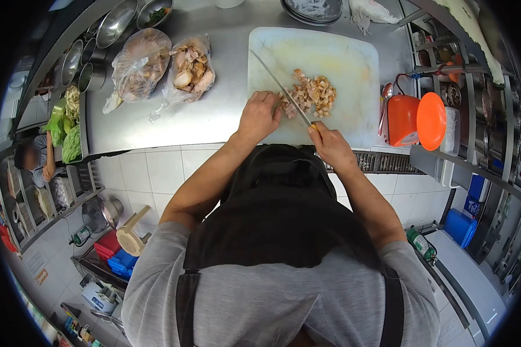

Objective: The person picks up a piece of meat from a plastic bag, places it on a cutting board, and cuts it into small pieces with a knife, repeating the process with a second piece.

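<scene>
My right hand (333, 146) is wrapped round the yellow handle of a long kitchen knife (276, 80). Its blade slants up and left across the white cutting board (353, 63). On the left of the blade, my left hand (260, 114) has its fingers curled and pressed against meat at the left end of the pile. Chopped meat (315, 95), browned and pinkish, lies in small pieces just right of the blade. What sits under my left fingertips is mostly hidden.
Two clear plastic bags of meat, one larger (142, 63) and one smaller (192, 66), lie on the steel counter (228, 63). Metal bowls (117, 24) stand at back left. An orange container (403, 120) and a spoon (386, 95) are right of the board. Another person (37, 159) is at far left.
</scene>
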The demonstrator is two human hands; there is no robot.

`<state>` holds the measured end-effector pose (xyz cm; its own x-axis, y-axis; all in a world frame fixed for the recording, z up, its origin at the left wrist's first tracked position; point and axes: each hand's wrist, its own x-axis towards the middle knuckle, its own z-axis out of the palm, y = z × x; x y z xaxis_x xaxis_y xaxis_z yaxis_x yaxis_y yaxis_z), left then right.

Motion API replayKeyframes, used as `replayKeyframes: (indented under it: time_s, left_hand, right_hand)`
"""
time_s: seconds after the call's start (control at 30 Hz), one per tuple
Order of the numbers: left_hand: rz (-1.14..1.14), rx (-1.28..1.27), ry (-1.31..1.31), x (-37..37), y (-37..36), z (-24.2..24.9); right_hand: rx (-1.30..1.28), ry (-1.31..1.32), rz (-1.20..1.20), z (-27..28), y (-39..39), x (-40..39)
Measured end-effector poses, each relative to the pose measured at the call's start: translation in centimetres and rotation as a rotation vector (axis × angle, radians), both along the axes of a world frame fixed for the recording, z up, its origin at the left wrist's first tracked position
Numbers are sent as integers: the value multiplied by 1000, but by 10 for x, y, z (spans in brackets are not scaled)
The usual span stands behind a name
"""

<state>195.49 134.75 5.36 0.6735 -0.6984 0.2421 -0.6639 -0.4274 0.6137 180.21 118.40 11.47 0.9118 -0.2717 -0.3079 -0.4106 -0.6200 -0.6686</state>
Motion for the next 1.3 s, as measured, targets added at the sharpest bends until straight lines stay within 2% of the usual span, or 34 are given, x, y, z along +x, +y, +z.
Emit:
replayKeyframes:
  time_s: [0.07,0.17,0.37,0.67,0.77,0.97,1.1,1.17,1.3]
  left_hand:
    - [-30,5,-14,0,-2,0]
    - [-58,40,-58,-2,-5,-6]
    - [-36,13,-74,-2,-7,-11]
    - [14,83,-84,1,11,-6]
    - [5,102,-58,0,15,-4]
    - [-21,117,-50,-10,1,-1]
    - [-17,163,-56,-7,4,0]
    - [-8,76,-22,-2,13,5]
    - [115,-33,-38,37,42,18]
  right_hand:
    - [10,20,70,3,1,-3]
    - [-75,59,96,-27,2,-2]
    - [-103,10,57,-49,7,7]
    - [15,-101,33,3,10,9]
    - [-43,9,69,-26,13,7]
    - [-55,-13,77,-51,12,8]
    - [-9,-22,55,-31,7,9]
    - [56,4,-29,-14,8,5]
    - [122,53,44,-6,9,-9]
